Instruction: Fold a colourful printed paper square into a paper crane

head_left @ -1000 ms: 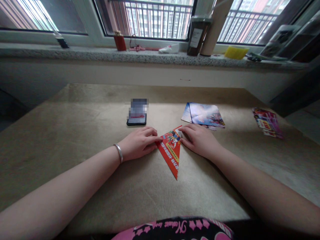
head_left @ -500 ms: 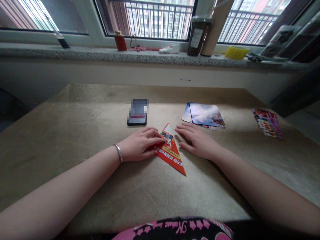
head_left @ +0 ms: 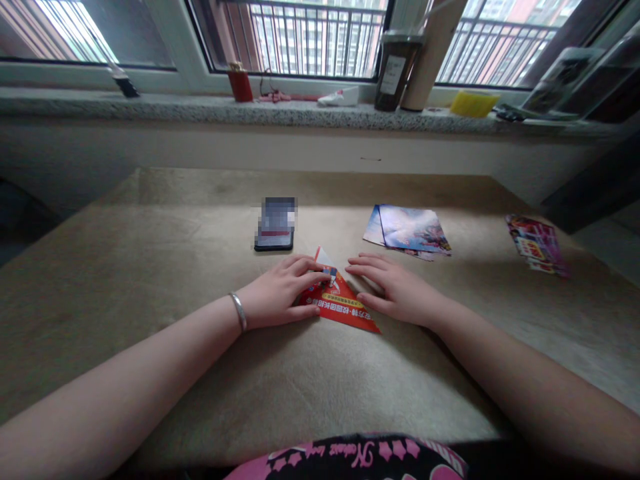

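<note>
Folded paper [head_left: 345, 310], red with printing, triangular, flat on the table [head_left: 300, 393] between the hands. Clock centred on the paper, twelve toward the window: sharp corner points to four, white-marked tip to eleven; third corner hidden by the hand at nine.

Left hand [head_left: 286, 291], at nine: fingers lie loosely bent over the paper, thumb at its near edge. Cannot tell whether it pinches or only presses. Bracelet [head_left: 239, 311] on that wrist.

Right hand [head_left: 395, 287], at three: open, fingers spread, holding nothing. Thumb tip close by the paper's right edge; contact uncertain.

Others on the table: phone [head_left: 275, 244] between ten and eleven, screen blurred out; picture cards [head_left: 416, 230] between one and two, overlapping; a second pile of cards [head_left: 537, 245] farther off, between two and three.

On handling, my judgement: step in hand looks like steadying and squaring the folded sheet. Best done with left fingertips flat and light, so the layers don't slide. Free right hand is well placed to align the four o'clock corner, then run a fingertip firmly along the crease, middle outward. Which edge is the crease, I can't tell. Glossy-looking stock may spring back; even pressure should help.
</note>
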A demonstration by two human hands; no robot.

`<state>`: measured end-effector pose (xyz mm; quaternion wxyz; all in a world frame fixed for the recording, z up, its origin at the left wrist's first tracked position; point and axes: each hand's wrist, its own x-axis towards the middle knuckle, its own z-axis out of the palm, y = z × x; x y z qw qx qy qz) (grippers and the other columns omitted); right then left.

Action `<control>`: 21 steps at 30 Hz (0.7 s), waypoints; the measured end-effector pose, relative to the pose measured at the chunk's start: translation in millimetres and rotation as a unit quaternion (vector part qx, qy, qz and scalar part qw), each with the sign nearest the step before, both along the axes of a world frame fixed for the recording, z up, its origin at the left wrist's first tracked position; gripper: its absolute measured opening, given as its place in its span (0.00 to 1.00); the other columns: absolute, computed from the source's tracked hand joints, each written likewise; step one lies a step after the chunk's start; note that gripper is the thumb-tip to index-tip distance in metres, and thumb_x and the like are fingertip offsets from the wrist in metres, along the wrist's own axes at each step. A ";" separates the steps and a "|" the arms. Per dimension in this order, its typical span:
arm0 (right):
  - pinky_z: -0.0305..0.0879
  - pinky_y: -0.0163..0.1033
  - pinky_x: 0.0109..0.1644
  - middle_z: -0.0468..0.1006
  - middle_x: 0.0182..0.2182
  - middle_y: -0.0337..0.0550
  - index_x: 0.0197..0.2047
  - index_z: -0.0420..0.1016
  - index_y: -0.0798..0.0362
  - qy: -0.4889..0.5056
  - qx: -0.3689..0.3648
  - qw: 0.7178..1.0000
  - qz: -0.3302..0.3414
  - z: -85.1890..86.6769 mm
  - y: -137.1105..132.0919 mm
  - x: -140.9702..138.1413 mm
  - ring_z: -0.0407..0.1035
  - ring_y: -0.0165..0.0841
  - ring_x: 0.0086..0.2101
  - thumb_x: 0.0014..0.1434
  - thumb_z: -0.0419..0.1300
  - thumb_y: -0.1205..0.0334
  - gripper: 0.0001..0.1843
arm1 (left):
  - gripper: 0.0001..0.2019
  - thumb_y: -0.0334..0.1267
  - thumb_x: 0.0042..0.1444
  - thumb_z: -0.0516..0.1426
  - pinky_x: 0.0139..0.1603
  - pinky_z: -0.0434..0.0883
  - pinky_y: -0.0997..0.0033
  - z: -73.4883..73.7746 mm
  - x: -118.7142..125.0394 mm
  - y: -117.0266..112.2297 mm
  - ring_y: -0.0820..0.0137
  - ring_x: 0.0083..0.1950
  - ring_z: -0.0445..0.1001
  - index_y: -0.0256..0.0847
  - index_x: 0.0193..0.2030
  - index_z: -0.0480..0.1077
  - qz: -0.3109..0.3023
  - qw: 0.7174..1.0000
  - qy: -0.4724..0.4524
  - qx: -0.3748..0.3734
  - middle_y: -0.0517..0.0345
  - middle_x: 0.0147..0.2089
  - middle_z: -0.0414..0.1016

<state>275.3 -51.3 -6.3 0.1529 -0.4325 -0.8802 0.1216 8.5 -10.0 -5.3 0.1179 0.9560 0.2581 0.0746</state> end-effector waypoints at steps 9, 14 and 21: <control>0.62 0.49 0.59 0.73 0.53 0.45 0.54 0.71 0.49 0.039 -0.004 0.997 0.069 9.7 -2.5 -12.8 0.63 0.38 0.54 0.60 0.58 0.57 0.18 | 0.28 0.55 0.59 0.53 0.64 0.58 0.49 0.1 8.5 -10.4 0.54 0.61 0.58 0.43 0.62 0.61 0.065 0.997 0.020 0.028 0.46 0.59 0.62; 0.63 0.46 0.55 0.76 0.50 0.43 0.52 0.73 0.49 0.006 -0.002 0.997 0.082 11.0 -5.7 -18.7 0.66 0.37 0.49 0.59 0.60 0.54 0.18 | 0.25 0.56 0.60 0.51 0.63 0.58 0.49 1.6 11.2 -11.2 0.55 0.59 0.60 0.45 0.59 0.65 0.083 0.996 0.009 0.032 0.47 0.57 0.64; 0.64 0.46 0.51 0.77 0.47 0.42 0.47 0.75 0.49 -0.019 0.017 0.996 0.084 9.0 -7.5 -14.5 0.67 0.38 0.46 0.58 0.60 0.57 0.14 | 0.31 0.54 0.55 0.57 0.64 0.57 0.50 0.2 2.8 -3.7 0.54 0.62 0.56 0.48 0.63 0.59 0.023 1.000 0.021 0.003 0.48 0.60 0.60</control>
